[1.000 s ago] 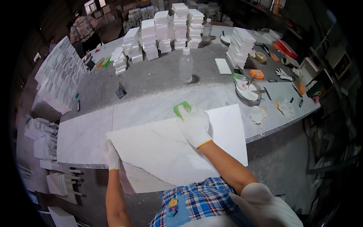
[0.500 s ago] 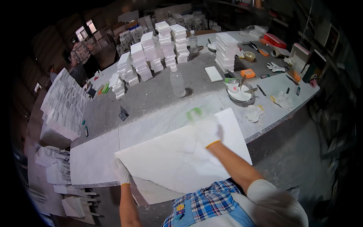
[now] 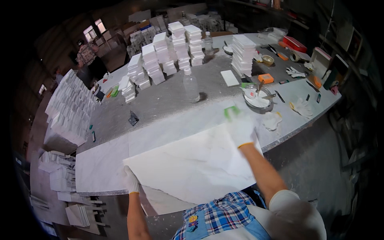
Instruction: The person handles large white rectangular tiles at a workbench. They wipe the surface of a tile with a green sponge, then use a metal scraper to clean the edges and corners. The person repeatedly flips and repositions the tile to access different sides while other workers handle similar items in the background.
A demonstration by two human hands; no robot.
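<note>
A large white stone slab with grey veins (image 3: 188, 164) lies tilted across the near side of the workbench, overhanging its front edge. In a white glove, my left hand (image 3: 131, 180) grips the slab's left edge; the fingertips are partly hidden. My right hand (image 3: 242, 129), in a white glove with a yellow cuff, is over the slab's far right corner and smeared by motion. It holds a small green block (image 3: 231, 113), also blurred, at the slab's far edge.
A clear plastic bottle (image 3: 191, 86) stands beyond the slab. Farther right are a bowl of white paste with scrapers (image 3: 258, 98), a loose glove (image 3: 303, 108) and an orange box (image 3: 265, 78). Stacked white tiles (image 3: 243, 56) rise at the back; another big stack (image 3: 70, 108) stands left.
My right hand has swept right along the slab's far side with the green block. My left hand stays on the left edge. The whole view has shifted slightly.
</note>
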